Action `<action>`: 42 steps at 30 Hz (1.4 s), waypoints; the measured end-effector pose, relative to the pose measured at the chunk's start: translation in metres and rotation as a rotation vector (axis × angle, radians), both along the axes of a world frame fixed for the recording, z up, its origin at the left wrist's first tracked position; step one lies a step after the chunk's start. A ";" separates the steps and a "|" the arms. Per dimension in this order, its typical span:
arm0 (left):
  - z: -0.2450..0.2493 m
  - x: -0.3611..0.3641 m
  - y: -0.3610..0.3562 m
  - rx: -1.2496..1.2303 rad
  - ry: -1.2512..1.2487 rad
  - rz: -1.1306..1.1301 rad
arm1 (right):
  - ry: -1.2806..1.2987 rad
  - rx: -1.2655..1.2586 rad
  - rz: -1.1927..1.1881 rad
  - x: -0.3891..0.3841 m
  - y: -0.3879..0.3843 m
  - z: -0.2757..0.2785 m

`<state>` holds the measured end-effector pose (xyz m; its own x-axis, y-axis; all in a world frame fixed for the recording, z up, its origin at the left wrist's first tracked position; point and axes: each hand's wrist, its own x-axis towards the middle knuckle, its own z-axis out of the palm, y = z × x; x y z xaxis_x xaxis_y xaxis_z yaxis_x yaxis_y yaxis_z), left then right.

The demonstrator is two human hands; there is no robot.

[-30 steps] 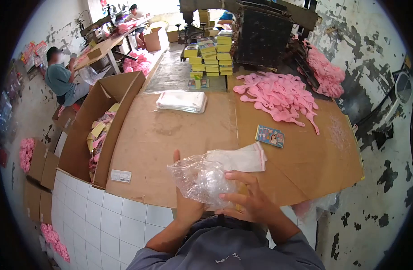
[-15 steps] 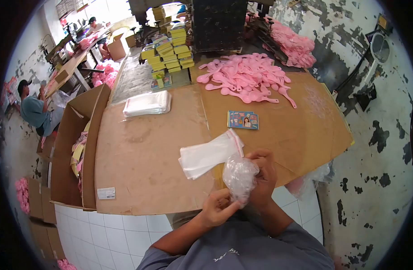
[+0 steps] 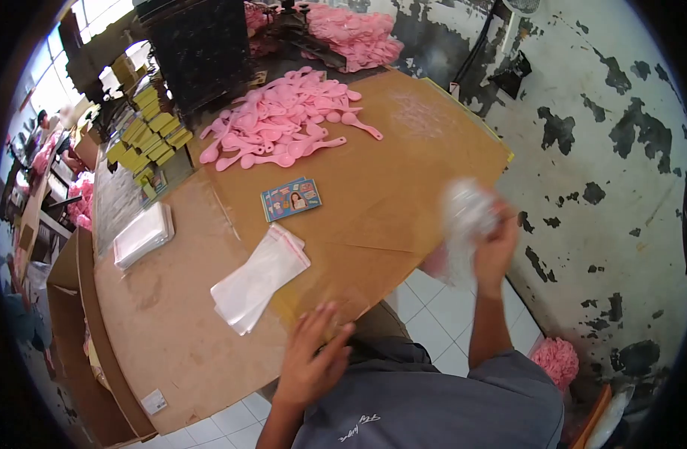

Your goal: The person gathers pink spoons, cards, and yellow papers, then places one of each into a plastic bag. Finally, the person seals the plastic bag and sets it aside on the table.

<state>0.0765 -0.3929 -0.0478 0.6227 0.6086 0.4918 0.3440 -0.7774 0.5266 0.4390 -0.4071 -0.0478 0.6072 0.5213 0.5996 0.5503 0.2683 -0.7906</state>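
My right hand [image 3: 497, 239], smeared by motion, is out past the table's right edge with a crumpled clear plastic bag [image 3: 467, 209] in its closed fingers. Below it is more clear plastic [image 3: 456, 262] with something pink beside it; blur hides whether the two are joined. My left hand [image 3: 317, 352] is at the table's near edge, fingers apart, holding nothing. A few flat clear plastic sleeves [image 3: 257, 280] with a pink-red strip at one end lie up and left of it. Beyond them rests a small stack of blue printed cards [image 3: 292, 199].
Pink plastic spoons [image 3: 283, 120] are heaped at the back of the cardboard-covered table [image 3: 403, 172]. Yellow-edged card stacks [image 3: 149, 135] and a pile of clear sleeves [image 3: 143, 236] are at left. An open carton [image 3: 89, 322] stands against the left edge. A peeling wall [image 3: 598, 172] rises at right.
My right hand has carried the crumpled plastic bag rightward beyond the table edge. My left hand has let go of it and opened. The view has turned right.
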 end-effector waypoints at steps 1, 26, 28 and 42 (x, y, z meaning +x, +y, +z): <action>-0.005 -0.011 -0.002 -0.034 -0.042 0.073 | -0.028 0.150 -0.201 0.037 0.008 0.003; -0.016 -0.051 -0.007 -0.104 -0.113 0.321 | -0.867 -1.086 0.058 0.331 0.086 -0.207; -0.006 -0.058 -0.004 -0.205 -0.131 0.262 | -0.829 -1.035 0.030 0.334 0.082 -0.204; 0.041 -0.074 0.109 -0.052 0.368 0.296 | -0.568 -0.788 -0.208 0.044 0.066 0.089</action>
